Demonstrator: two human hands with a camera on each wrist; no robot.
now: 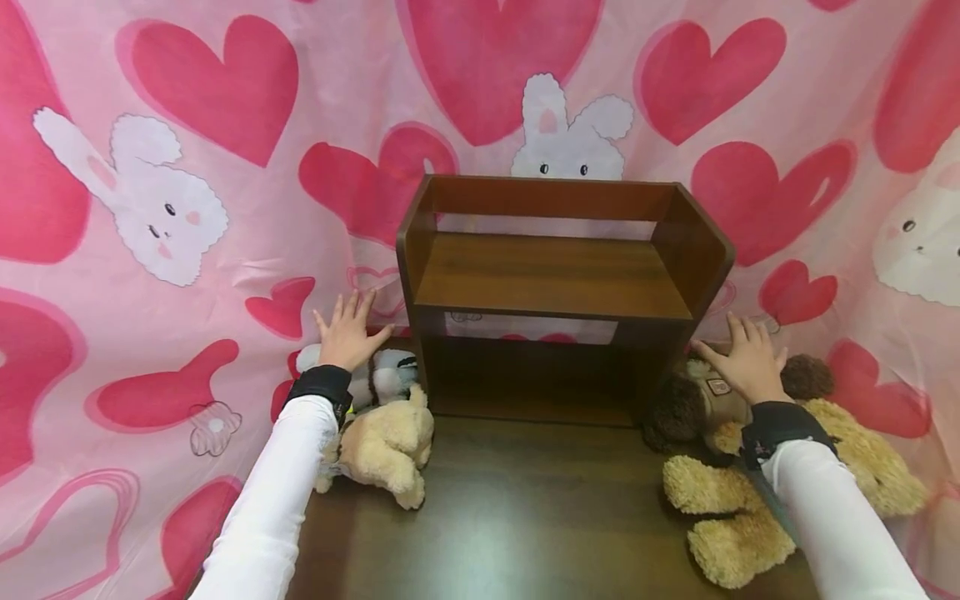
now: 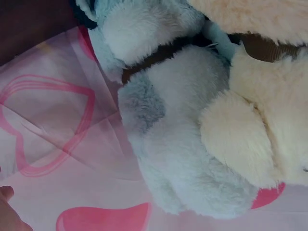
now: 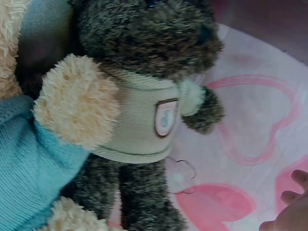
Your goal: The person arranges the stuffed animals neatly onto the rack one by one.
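1. Plush toys with pale blue-and-white fur (image 2: pixel 178 120) and cream fur (image 1: pixel 386 442) lie touching, probably propping each other.
2. Opposite, a golden, shaggy bear in blue knit (image 1: pixel 750 542) overlaps a dark-brown bear in beige knit (image 3: pixel 149 38), likely pinning it.
3. Left hand (image 1: pixel 351 337) and right hand (image 1: pixel 750 362) reach above them; each grip spread wide, holding nothing.
4. Brown wooden two-tier shelf (image 1: pixel 551 271) separates both pairs on the dark bench (image 1: pixel 540 500).

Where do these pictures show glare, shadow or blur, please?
Head view: pale glare on the brown surface, deep shadow low in the shelf unit; left wrist view: fur looks soft-focused on the bluish-white plush toy; right wrist view: lettering on the label is too blurred to read.
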